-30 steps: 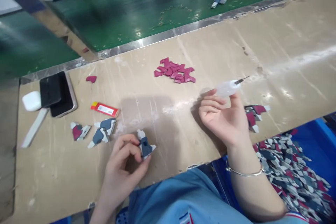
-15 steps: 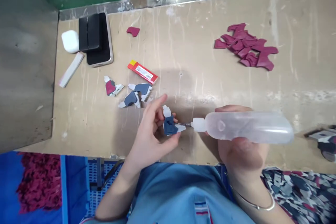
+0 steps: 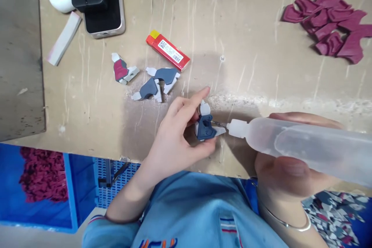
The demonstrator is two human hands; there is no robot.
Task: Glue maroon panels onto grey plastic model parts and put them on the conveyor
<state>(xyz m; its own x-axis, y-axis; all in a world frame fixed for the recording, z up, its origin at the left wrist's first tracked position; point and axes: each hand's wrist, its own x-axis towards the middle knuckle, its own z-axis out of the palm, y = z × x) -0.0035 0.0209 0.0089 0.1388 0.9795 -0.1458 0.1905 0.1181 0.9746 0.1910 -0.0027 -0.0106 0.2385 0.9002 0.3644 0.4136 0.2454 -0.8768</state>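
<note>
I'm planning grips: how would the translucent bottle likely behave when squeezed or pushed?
The bottle appears to be translucent plastic, so probably gives when squeezed. Its rounded body would likely roll if laid down. Its smooth-looking surface might be slippery.

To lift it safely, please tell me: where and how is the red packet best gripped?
Grip the red packet probably across its narrow middle, by the long sides, from above: it lies flat, longer than wide, and a blue-grey piece sits close to its near side.

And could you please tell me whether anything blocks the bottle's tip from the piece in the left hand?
Nothing visible does: the bottle in the right hand points its thin tip at the piece; contact is unclear.
</note>
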